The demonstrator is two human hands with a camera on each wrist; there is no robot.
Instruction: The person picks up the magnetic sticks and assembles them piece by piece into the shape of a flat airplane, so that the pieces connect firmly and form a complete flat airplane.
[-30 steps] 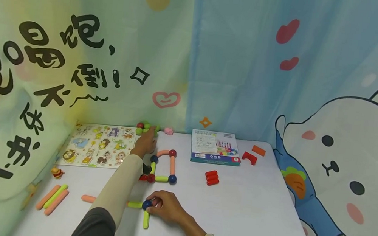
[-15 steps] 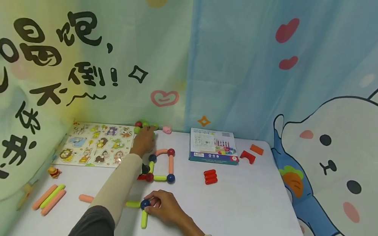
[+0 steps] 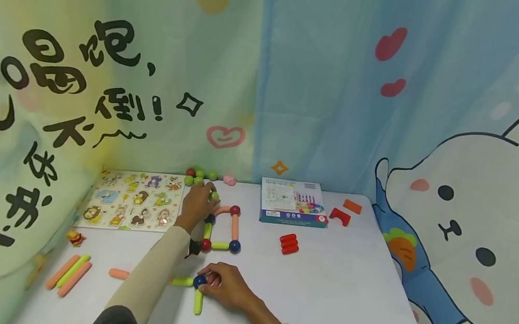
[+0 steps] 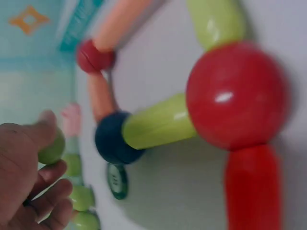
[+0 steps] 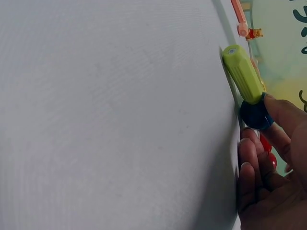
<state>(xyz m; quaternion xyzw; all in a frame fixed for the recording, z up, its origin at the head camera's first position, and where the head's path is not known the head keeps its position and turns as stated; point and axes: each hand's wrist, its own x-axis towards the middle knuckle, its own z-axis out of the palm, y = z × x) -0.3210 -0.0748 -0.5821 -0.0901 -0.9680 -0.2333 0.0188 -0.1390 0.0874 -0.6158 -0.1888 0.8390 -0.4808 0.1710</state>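
White table point(image 3: 345, 295), and plenty on it! Far left, a board of animal pictures point(image 3: 130, 204) lies flat; beside it, a bunch of green balls point(image 3: 199, 174) with one red among them, then a little pink figure point(image 3: 229, 180). Along the back, a box point(image 3: 291, 218); to its right, an orange block point(image 3: 352, 206) and a red arch point(image 3: 340, 217). In front, three red rods point(image 3: 289, 243)! Centre-left, a loop of balls and rods point(image 3: 220, 245); nearer, a blue ball point(image 3: 199, 281) joined to green rods point(image 3: 198, 302). Left side: a small figure point(image 3: 76, 237), three rods side by side point(image 3: 68, 275).
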